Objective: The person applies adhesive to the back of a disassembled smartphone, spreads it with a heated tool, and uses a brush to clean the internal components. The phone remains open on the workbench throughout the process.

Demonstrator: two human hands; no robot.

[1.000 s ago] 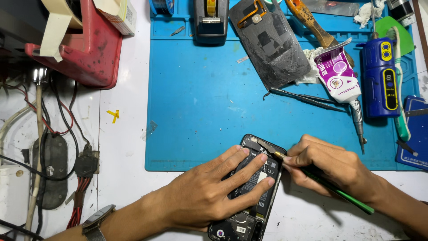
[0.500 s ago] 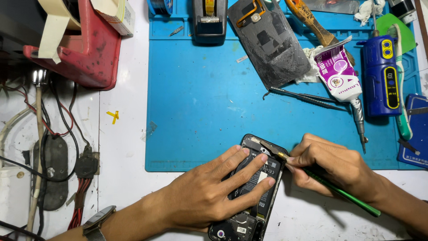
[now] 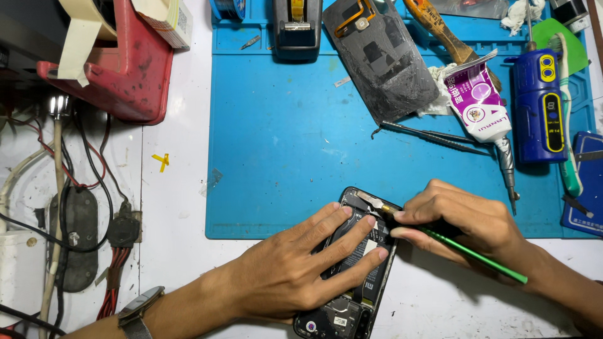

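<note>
An opened black phone with its back off lies at the front edge of the blue work mat, its insides showing. My left hand lies flat over the phone's middle, fingers spread across it. My right hand grips a thin green-handled tool. The tool's metal tip rests on the phone's upper end. A watch sits on my left wrist.
On the mat's far side lie the phone's cracked back cover, tweezers, a purple glue tube, a blue electric screwdriver and a tape dispenser. A red tray and tangled cables sit at the left.
Both hands and the phone stay almost where they were. The tool's tip has shifted slightly along the phone's top end.
</note>
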